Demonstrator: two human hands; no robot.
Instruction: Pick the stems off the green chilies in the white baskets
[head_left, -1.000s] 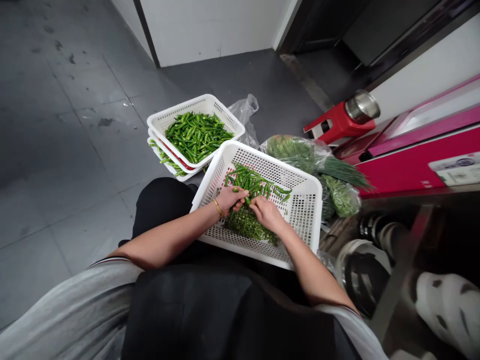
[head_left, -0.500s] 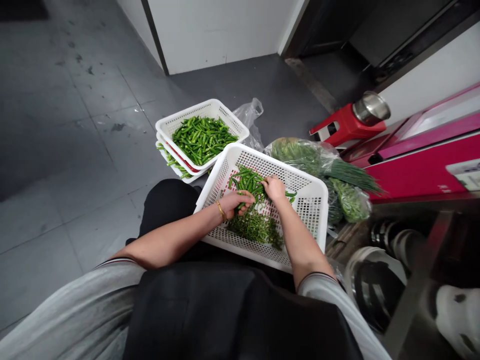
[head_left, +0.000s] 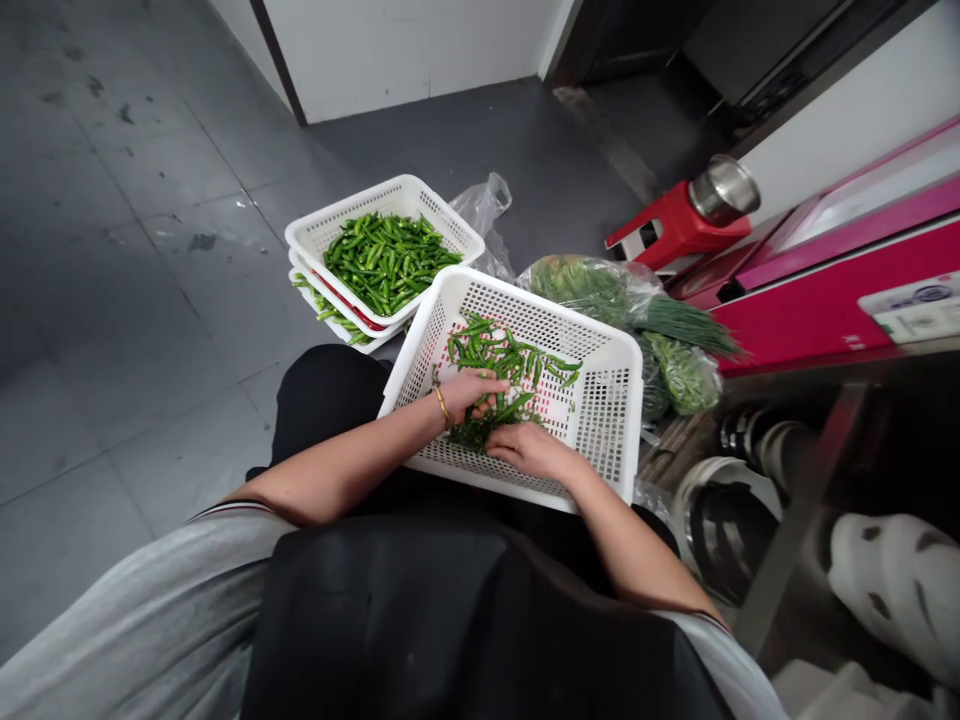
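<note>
A white perforated basket (head_left: 628,420) rests across my lap. Green chili peppers (head_left: 487,350) lie loose in its far half, and a heap of thin green stems (head_left: 469,436) is at its near side. My left hand (head_left: 469,390), with a gold bracelet at the wrist, is closed around a few green chilies (head_left: 516,408) whose ends poke out toward the right. Just nearer to me, my right hand (head_left: 529,447) has its fingers curled and pressed together over the stem heap. What its fingertips hold is hidden.
Beyond my left knee, stacked white baskets (head_left: 300,232) hold more green chilies (head_left: 390,260). Bagged greens (head_left: 577,285) and scallions (head_left: 686,325) lie beyond the lap basket. A red stool (head_left: 682,225) bears a metal bowl (head_left: 724,190). Dishes (head_left: 731,530) stand on a shelf at right.
My right hand has come back from the chilies to the near stem heap. The chilies at the far side are more spread out. The whole view has shifted slightly.
</note>
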